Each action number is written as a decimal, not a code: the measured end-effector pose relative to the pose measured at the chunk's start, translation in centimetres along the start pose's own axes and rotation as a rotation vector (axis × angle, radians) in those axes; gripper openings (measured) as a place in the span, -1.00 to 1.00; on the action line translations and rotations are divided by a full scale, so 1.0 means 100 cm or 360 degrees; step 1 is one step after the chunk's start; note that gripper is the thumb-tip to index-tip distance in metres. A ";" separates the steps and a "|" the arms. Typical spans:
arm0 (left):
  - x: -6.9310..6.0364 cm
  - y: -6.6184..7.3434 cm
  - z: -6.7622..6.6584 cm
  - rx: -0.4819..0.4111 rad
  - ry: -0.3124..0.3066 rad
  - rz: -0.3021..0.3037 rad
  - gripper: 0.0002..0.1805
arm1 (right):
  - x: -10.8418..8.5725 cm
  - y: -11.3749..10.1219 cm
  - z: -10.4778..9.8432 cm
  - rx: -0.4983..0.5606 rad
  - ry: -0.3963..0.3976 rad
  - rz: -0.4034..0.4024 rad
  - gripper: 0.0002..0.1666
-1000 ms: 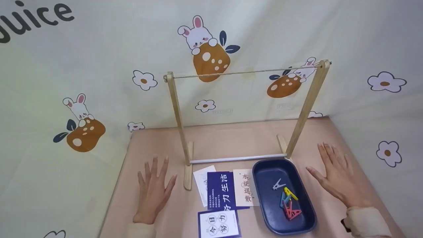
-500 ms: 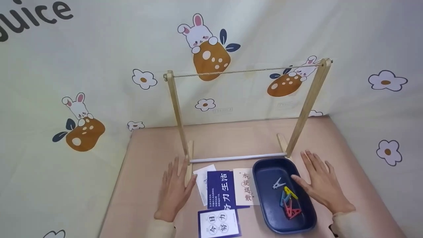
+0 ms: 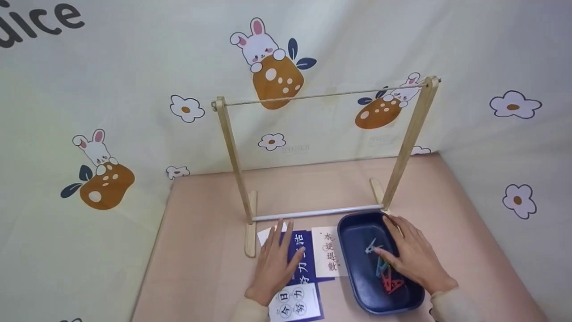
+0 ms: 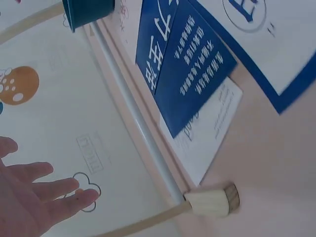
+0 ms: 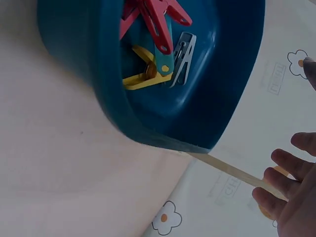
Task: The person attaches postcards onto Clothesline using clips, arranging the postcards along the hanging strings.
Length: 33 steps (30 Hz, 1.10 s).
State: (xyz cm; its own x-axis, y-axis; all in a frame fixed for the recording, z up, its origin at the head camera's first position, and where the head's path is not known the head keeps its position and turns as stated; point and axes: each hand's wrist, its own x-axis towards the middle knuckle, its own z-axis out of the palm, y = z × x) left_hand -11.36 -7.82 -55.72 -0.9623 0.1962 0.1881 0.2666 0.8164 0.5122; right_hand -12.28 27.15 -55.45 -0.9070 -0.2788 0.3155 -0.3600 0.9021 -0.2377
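My left hand [image 3: 272,266], fingers extended, is over the left part of several cards. Among them are a dark blue card [image 3: 309,268] with white writing, a cream card [image 3: 330,252] and a white card with a blue border [image 3: 295,302]. My right hand [image 3: 422,259] is over the right side of a dark blue tray [image 3: 359,290], its thumb reaching above the inside. Plastic clothespins lie in the tray: red [image 3: 392,284], light blue [image 3: 381,267], grey [image 3: 371,247] and yellow [image 5: 148,76]. In both wrist views the fingers are spread and hold nothing.
Behind the cards and tray stands a wooden frame [image 3: 409,143] with a string [image 3: 330,94] across its top and a white rod [image 3: 317,212] along its bottom. A printed cloth backdrop [image 3: 313,40] surrounds the pinkish table [image 3: 201,250].
Both hands have moved inward: the left from the bare table to above the cards, the right from beside the tray to over its right side. The head view has shifted slightly.
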 end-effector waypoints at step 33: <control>0.004 0.077 0.100 -0.0245 -0.0367 0.0257 -0.16 | -0.025 -0.018 0.038 -0.0214 -0.0375 0.0072 -0.31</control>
State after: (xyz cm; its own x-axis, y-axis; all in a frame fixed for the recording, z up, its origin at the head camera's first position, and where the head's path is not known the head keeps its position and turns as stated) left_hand -10.21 3.99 -60.12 -0.8888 0.4492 0.0913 0.4051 0.6765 0.6151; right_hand -10.23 24.95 -59.29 -0.9530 -0.2918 0.0811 -0.2999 0.9467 -0.1177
